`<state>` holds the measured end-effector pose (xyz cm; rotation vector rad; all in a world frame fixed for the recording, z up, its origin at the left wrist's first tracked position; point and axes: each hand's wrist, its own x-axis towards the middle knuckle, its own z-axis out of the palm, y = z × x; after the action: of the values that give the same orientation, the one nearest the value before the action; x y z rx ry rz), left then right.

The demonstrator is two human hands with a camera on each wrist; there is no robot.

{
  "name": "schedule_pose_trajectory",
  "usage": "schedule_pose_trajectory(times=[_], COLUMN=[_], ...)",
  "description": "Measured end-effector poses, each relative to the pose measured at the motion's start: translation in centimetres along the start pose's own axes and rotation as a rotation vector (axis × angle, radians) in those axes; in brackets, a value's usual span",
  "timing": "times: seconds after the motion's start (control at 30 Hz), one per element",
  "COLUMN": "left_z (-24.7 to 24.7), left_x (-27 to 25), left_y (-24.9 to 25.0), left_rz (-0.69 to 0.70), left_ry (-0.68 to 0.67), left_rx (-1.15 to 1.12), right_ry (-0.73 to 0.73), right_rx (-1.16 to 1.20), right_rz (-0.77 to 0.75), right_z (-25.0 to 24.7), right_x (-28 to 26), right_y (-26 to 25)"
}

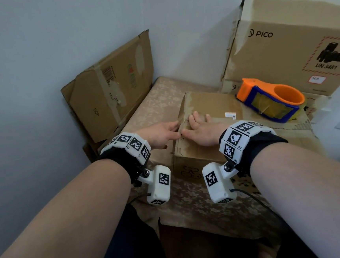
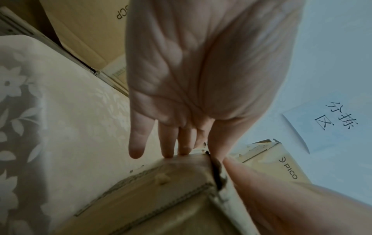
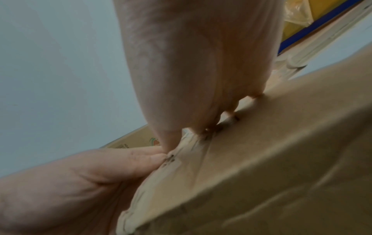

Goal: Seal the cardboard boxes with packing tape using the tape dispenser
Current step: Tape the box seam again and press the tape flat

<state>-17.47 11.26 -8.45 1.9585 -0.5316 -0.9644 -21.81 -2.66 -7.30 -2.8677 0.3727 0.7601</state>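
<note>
A small brown cardboard box (image 1: 210, 106) sits on the cloth-covered table in front of me. Its left flap (image 1: 183, 111) stands up along the left side of the top. My left hand (image 1: 163, 133) touches that flap's near end from the left with straight fingers (image 2: 168, 143). My right hand (image 1: 200, 130) lies flat, palm down, on the box top (image 3: 261, 159) just right of the flap. The orange and blue tape dispenser (image 1: 271, 101) lies on cardboard to the right of the box, away from both hands.
A large PICO box (image 1: 291, 42) stands at the back right against the wall. Flattened cardboard (image 1: 110, 88) leans on the wall at the left. The table's floral cloth (image 1: 192, 209) shows between me and the box. A paper sign (image 2: 332, 124) hangs on the wall.
</note>
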Motion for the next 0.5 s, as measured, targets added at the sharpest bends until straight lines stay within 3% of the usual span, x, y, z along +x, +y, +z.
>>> schedule_pose_trajectory(times=[0.3, 0.5], left_z=[-0.2, -0.4], left_x=[0.9, 1.4], left_y=[0.0, -0.5], left_rz=[0.031, -0.041], left_ry=[-0.046, 0.025], left_rx=[0.061, 0.348], right_ry=[0.004, 0.01], right_rx=[-0.04, -0.072], right_rz=[-0.003, -0.039], right_z=[0.2, 0.0], right_x=[1.3, 0.5], right_y=[0.1, 0.0])
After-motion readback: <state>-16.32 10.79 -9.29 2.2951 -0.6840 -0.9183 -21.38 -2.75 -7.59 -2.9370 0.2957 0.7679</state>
